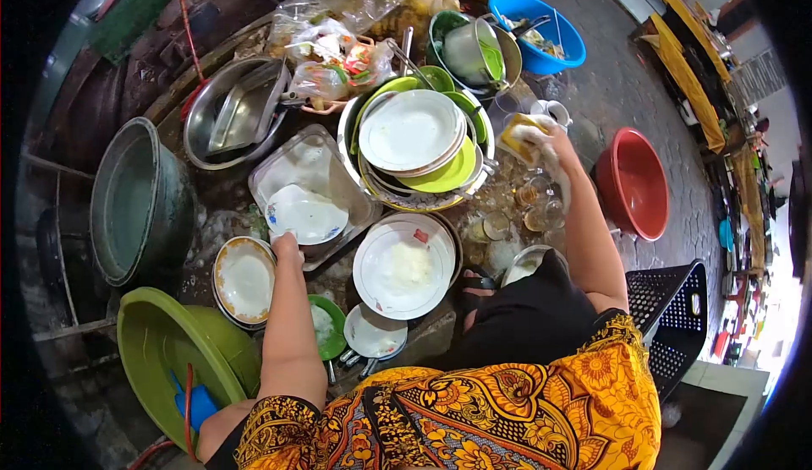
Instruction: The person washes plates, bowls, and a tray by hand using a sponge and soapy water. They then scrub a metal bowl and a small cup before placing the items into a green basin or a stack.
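Observation:
My left hand [288,248] grips the near rim of a white bowl with a blue floral mark [306,215], above a grey rectangular tray [364,208]. Off to the right, my right hand [551,142] holds a soapy yellow sponge [520,139], close to a white cup [554,113] and some clear glasses [541,208]. Between my hands a stack of white and green plates [410,130] fills a large basin. A large white plate with suds [404,265] lies nearer to me. At the left, bowls with an orange-patterned rim [245,280] are stacked.
A grey-green tub [127,204] and a green basin [182,343] stand left. At the right are a red basin [634,184] and a black crate [677,318]. A blue basin [541,35], metal pans [237,115] and a plastic bag with scraps [364,5] lie farther back.

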